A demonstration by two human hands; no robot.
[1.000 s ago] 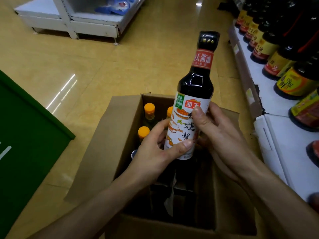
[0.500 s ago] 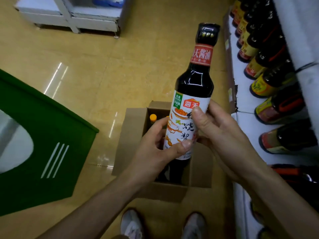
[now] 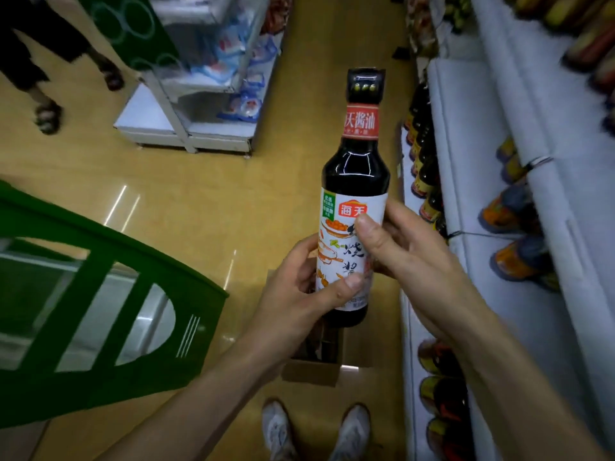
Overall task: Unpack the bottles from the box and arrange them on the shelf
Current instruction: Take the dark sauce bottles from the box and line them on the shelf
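Upright dark glass sauce bottle: black cap, red neck band, white label. Your left hand and right hand: each grip curled round label. Brown cardboard box below, contents unclear.

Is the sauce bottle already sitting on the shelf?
No, the left hand and right hand hold the soy sauce bottle in the air beside the shelf.

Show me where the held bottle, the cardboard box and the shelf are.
held bottle (image 3: 355, 174), head view, on its dark glass shoulder.
cardboard box (image 3: 311, 372), head view, on its near wall.
shelf (image 3: 466, 144), head view, on a bare white part.
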